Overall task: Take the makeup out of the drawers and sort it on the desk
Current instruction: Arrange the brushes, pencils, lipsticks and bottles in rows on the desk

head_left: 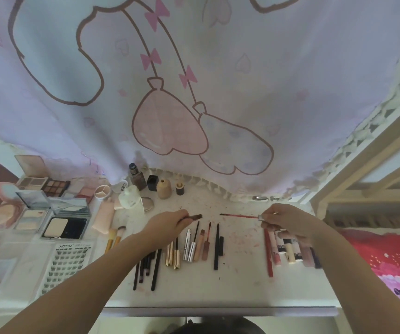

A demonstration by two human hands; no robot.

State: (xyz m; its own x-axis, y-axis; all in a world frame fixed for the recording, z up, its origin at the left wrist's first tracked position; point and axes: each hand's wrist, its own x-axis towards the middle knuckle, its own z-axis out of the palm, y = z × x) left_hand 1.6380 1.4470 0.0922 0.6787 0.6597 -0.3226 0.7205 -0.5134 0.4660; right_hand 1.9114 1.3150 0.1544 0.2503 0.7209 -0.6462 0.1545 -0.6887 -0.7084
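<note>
Over the table (230, 285), the left hand (167, 224) is pinching a brown tube (194, 216) while the right hand (283, 216), at three o'clock, is pinching a red wand (240, 216).

Desk (230, 280): palettes and compacts (56, 213) grouped far left; false-lash card (66, 266) near of them. Bottles and jars (150, 184) in a row along far edge, centre-left, under curtain (218, 80) hem. Two brushes (114, 237) right of compacts. Pencils (148, 268), then mascara tubes and liners (194, 247), side by side at centre. Lipstick tubes (288, 249) grouped at right. Left hand (170, 224) far of pencils; right hand (283, 219) over lipsticks.
</note>
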